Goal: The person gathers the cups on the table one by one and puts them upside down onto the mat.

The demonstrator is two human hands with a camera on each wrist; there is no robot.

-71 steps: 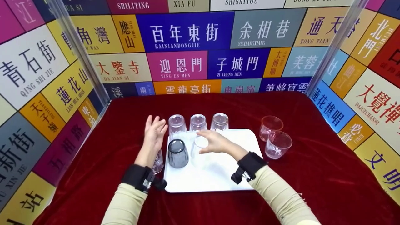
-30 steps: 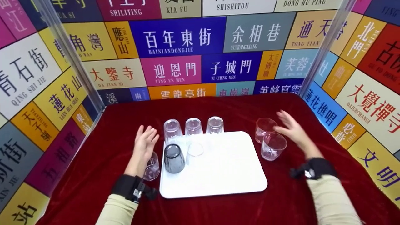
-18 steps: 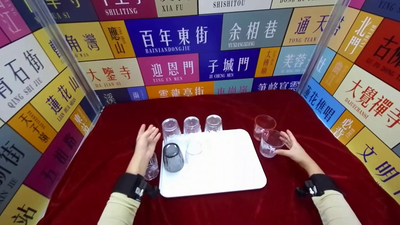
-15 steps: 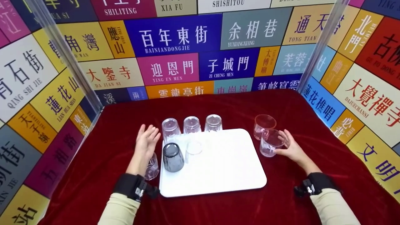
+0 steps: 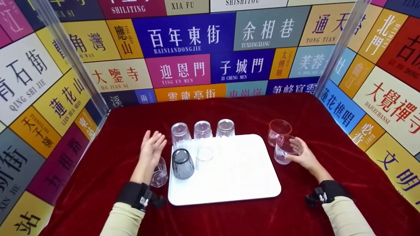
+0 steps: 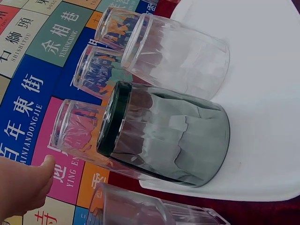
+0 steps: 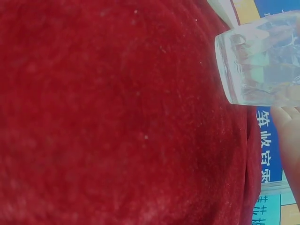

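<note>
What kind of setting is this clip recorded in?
Likely a staged tabletop recording booth, not a home kitchen: a red velvet cloth covers the table, walls of colourful street-name signs enclose it, and glasses stand on a white tray.

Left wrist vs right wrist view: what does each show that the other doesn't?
Left wrist only: the inverted smoky grey glass on the white tray, inverted clear glasses around it, and part of the left hand, touching nothing.

Right wrist only: the upright clear glass that the right hand grips on the red cloth, with a fingertip at the frame edge.

Both: clear glassware and the street-sign wall.
</note>
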